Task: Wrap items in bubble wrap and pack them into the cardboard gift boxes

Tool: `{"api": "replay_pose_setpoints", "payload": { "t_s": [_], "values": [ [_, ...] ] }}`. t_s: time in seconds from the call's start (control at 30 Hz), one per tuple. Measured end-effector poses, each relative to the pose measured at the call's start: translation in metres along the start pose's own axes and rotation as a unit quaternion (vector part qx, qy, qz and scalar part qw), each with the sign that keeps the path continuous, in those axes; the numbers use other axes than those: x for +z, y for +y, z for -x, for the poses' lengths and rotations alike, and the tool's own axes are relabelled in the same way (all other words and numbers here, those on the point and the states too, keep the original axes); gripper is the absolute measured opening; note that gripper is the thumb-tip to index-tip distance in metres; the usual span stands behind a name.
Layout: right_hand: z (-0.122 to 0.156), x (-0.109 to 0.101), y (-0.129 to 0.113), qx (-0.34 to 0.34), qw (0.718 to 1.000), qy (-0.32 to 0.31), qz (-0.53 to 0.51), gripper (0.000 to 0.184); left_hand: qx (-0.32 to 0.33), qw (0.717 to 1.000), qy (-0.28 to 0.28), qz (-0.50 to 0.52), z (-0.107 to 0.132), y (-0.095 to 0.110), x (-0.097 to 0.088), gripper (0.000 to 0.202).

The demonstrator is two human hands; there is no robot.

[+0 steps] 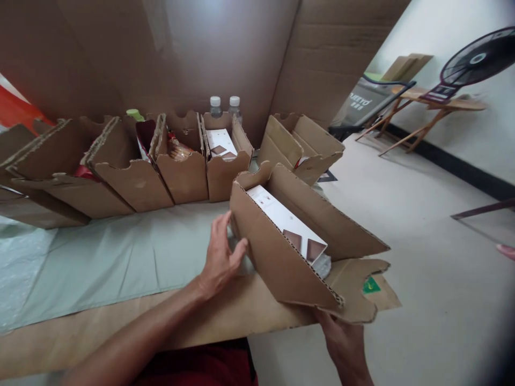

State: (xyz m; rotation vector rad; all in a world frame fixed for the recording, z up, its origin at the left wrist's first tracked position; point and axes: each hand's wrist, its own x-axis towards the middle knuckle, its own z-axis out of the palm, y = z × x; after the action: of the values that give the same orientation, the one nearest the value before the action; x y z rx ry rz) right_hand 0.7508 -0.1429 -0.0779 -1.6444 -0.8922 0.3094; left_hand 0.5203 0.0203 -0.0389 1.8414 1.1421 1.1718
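A tilted cardboard bin [265,241] stands at the right end of the table, its low front toward me and past the table's edge. Inside it lies a white box with brown squares [293,222], with clear plastic wrap [322,265] under its near end. My left hand [221,257] is at the bin's left side, thumb and fingers apart, the tips touching or very close to the cardboard. Below the bin's front end, my right hand [341,338] grips it from underneath; its fingers are mostly hidden by the cardboard.
Several cardboard bins [183,179] line the back of the table, one with a similar white box [221,143]. Two white-capped bottles [215,106] stand behind them. Another bin [301,145] sits at the back right. A fan [477,59] rests on a wooden stand [442,101] beyond.
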Motion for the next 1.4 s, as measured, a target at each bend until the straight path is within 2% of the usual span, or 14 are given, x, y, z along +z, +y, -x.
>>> {"api": "replay_pose_setpoints", "payload": {
  "t_s": [0.07, 0.13, 0.2, 0.27, 0.37, 0.5, 0.6, 0.73, 0.97, 1.2, 1.4],
  "values": [
    [-0.024, 0.004, 0.003, -0.02, 0.999, -0.035, -0.014, 0.062, 0.008, 0.999, -0.053, 0.012, 0.019, 0.003, 0.007, 0.073],
    [-0.038, 0.005, 0.005, -0.023, 0.994, -0.102, -0.022, 0.056, 0.004, 0.994, -0.109, 0.013, 0.026, 0.006, 0.011, 0.079],
    [-0.043, 0.005, 0.006, -0.016, 0.985, -0.173, -0.019, 0.045, -0.004, 0.989, -0.15, 0.013, 0.022, 0.008, 0.013, 0.084],
    [-0.045, 0.004, 0.008, -0.011, 0.979, -0.202, -0.005, 0.034, -0.008, 0.984, -0.176, 0.017, 0.012, 0.009, 0.015, 0.086],
    [-0.051, 0.004, 0.009, -0.01, 0.98, -0.192, 0.041, 0.031, -0.009, 0.98, -0.197, 0.021, -0.001, 0.008, 0.021, 0.082],
    [-0.065, 0.013, 0.0, 0.003, 0.977, -0.186, 0.104, 0.043, -0.001, 0.978, -0.206, 0.025, 0.002, 0.001, 0.029, 0.078],
    [-0.072, 0.026, -0.012, 0.009, 0.978, -0.176, 0.113, 0.05, 0.01, 0.976, -0.216, 0.027, 0.008, -0.007, 0.031, 0.077],
    [-0.084, 0.046, -0.026, 0.008, 0.975, -0.184, 0.126, 0.051, 0.016, 0.978, -0.205, 0.025, 0.011, -0.013, 0.032, 0.075],
    [-0.137, 0.091, -0.035, 0.0, 0.965, -0.176, 0.193, 0.066, 0.012, 0.983, -0.184, 0.02, 0.014, -0.014, 0.036, 0.067],
    [-0.181, 0.143, -0.036, -0.046, 0.949, -0.163, 0.266, 0.05, 0.013, 0.98, -0.197, -0.005, 0.014, -0.015, 0.036, 0.064],
    [-0.189, 0.157, -0.033, -0.04, 0.941, -0.138, 0.307, 0.049, 0.021, 0.979, -0.203, -0.01, 0.013, -0.015, 0.037, 0.062]
  ]
}}
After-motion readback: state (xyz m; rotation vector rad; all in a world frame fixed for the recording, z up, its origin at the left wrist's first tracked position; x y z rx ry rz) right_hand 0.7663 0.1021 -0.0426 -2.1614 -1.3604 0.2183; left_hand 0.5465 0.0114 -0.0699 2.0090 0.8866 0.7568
